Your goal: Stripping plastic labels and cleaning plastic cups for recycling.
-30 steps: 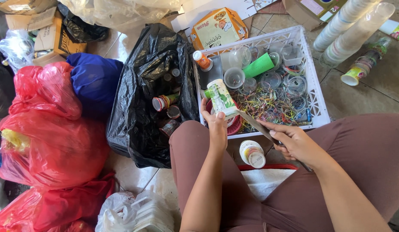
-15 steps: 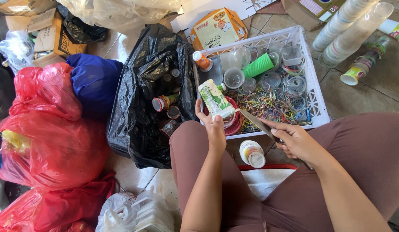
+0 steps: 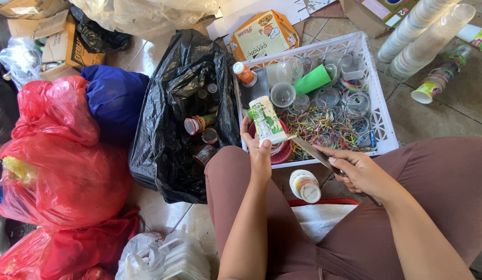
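My left hand (image 3: 259,150) grips a small white and green plastic cup (image 3: 268,120), held sideways over the near left corner of a white plastic crate (image 3: 382,123). My right hand (image 3: 357,170) holds a knife (image 3: 309,150) whose blade tip touches the bottom end of the cup. Both hands are above my lap, which is covered in brown cloth. A small white bottle (image 3: 304,185) stands on the floor between my knees.
The crate holds clear lids, a green cup (image 3: 312,79), coloured rubber bands and an orange-capped bottle (image 3: 245,73). An open black bag (image 3: 186,111) with cups in it lies to the left, beside red bags (image 3: 59,171) and a blue bag (image 3: 114,101). Stacked cups (image 3: 425,28) stand at far right.
My left hand has tilted the cup and drawn it slightly nearer. The knife in my right hand has moved up to the cup's end.
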